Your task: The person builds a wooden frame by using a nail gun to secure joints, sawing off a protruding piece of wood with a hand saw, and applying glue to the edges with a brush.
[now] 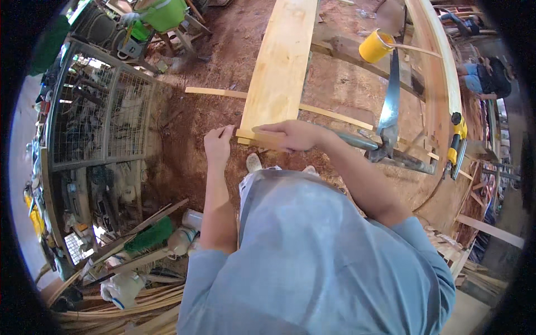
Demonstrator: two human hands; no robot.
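Observation:
A long pale wooden plank (279,72) runs away from me, its near end in front of my waist. Across that end lies a short wooden strip (262,139). My right hand (296,135) grips the strip from the right, index finger stretched along its top. Beside the strip's left end, my left hand (218,144) is closed with thumb and finger pinched together; what it holds, if anything, is too small to make out. A thin wooden batten (335,116) crosses beneath the plank.
To the right are a tapering steel blade (392,92), a yellow tub (375,47), a long timber beam (438,56) and a yellow-black power tool (458,138). Another person (488,77) is at far right. A wire-mesh frame (103,106) and green bucket (162,14) stand left.

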